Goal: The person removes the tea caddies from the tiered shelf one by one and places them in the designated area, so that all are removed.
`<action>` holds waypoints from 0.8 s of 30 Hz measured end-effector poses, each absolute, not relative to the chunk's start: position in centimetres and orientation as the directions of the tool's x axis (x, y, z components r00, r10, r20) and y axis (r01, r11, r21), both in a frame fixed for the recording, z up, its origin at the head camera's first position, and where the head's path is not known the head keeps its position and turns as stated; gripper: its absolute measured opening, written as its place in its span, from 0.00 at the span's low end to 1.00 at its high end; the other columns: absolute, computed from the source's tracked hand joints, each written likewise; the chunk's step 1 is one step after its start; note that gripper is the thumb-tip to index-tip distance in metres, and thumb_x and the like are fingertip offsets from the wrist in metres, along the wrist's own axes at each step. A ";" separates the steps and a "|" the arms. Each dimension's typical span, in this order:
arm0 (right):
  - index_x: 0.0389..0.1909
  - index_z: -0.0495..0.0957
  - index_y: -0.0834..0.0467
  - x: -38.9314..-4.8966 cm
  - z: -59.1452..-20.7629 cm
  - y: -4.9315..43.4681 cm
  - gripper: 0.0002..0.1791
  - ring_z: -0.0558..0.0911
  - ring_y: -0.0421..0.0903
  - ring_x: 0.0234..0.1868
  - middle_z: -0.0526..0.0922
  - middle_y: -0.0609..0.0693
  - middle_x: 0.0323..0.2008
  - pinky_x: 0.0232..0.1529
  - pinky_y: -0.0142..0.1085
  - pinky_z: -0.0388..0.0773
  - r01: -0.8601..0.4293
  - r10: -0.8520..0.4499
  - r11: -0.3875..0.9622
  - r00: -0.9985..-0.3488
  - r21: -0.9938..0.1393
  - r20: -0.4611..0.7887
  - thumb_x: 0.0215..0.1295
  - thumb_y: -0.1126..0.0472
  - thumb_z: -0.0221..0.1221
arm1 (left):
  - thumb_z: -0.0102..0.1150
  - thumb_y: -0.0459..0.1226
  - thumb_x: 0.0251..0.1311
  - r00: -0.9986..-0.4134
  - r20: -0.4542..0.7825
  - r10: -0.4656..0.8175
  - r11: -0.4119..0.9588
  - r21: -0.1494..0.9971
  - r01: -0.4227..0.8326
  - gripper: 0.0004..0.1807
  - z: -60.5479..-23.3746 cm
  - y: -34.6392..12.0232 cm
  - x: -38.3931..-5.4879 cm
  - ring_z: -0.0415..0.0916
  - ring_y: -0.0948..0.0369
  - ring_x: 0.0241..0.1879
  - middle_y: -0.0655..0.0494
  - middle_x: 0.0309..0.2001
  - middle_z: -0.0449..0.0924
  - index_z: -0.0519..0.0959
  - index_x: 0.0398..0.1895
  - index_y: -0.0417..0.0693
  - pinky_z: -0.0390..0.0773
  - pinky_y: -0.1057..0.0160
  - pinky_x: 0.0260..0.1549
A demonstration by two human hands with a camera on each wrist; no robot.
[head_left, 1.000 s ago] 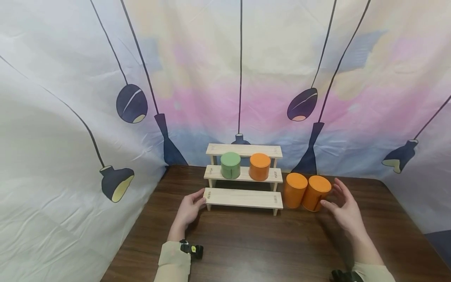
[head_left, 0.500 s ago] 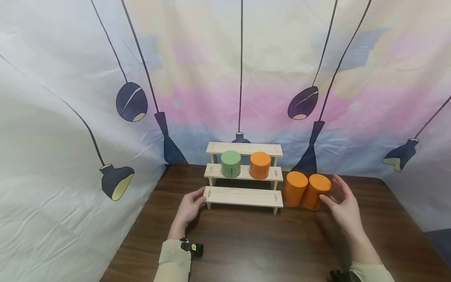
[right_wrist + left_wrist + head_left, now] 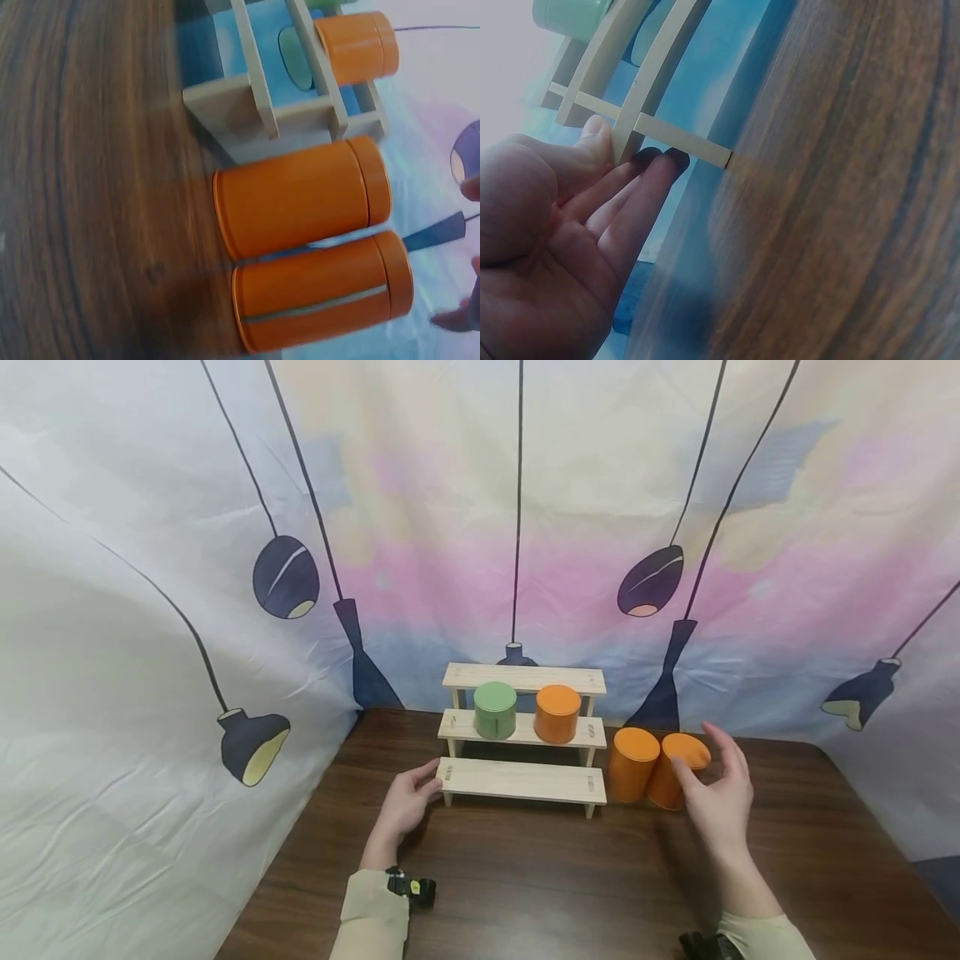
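A three-step wooden display stand (image 3: 521,779) stands on the table. My left hand (image 3: 407,804) pinches the left end of its lowest step; in the left wrist view the thumb (image 3: 594,131) lies on top with fingers beneath. On the middle step sit a short green tin (image 3: 495,714) and a short orange tin (image 3: 557,717). Two taller orange tins stand upright to the right of the stand, one near it (image 3: 632,768) and one farther right (image 3: 667,781). Beside and above that outer tin is my right hand (image 3: 722,797), fingers spread; the right wrist view shows its fingertips apart from the tins.
The brown wooden table (image 3: 540,885) extends in front of the stand. Behind it hangs a pale cloth backdrop (image 3: 585,527) printed with dark lamps. The stand's top step (image 3: 525,677) is close to the cloth.
My right hand has moved slightly left and up, over the outer tall orange tin's top edge. The left hand keeps its hold; the stand and tins stay put.
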State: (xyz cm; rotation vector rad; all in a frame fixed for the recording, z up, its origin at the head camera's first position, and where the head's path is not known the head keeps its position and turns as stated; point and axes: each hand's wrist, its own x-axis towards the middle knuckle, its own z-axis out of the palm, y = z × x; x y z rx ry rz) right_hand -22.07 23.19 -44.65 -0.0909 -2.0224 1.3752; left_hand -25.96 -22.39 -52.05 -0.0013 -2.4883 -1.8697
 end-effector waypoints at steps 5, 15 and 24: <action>0.69 0.79 0.62 -22.2 -44.2 22.0 0.33 0.54 0.56 0.84 0.72 0.63 0.74 0.83 0.56 0.46 -0.410 0.424 0.424 -0.698 -0.808 0.577 0.61 0.75 0.71 | 0.55 0.29 0.80 -1.000 0.028 -0.014 0.277 0.961 0.023 0.25 -52.2 -22.4 -26.0 0.84 0.48 0.60 0.33 0.67 0.78 0.71 0.76 0.34 0.87 0.56 0.55; 0.67 0.81 0.61 -23.8 -44.1 17.6 0.32 0.69 0.58 0.75 0.75 0.58 0.72 0.76 0.40 0.65 -0.536 0.301 0.382 -0.698 -0.753 0.650 0.60 0.76 0.73 | 0.56 0.30 0.80 -1.000 0.012 -0.014 0.286 0.958 0.007 0.25 -52.2 -22.5 -26.2 0.85 0.50 0.59 0.35 0.68 0.78 0.72 0.76 0.37 0.87 0.56 0.55; 0.73 0.76 0.58 -26.0 -45.1 12.8 0.37 0.68 0.57 0.76 0.70 0.61 0.74 0.71 0.63 0.72 -0.552 0.088 0.342 -0.787 -0.761 0.611 0.63 0.67 0.76 | 0.56 0.30 0.80 -1.000 0.005 -0.021 0.269 0.963 -0.001 0.25 -52.2 -22.5 -26.2 0.84 0.49 0.59 0.35 0.67 0.78 0.72 0.76 0.36 0.87 0.56 0.55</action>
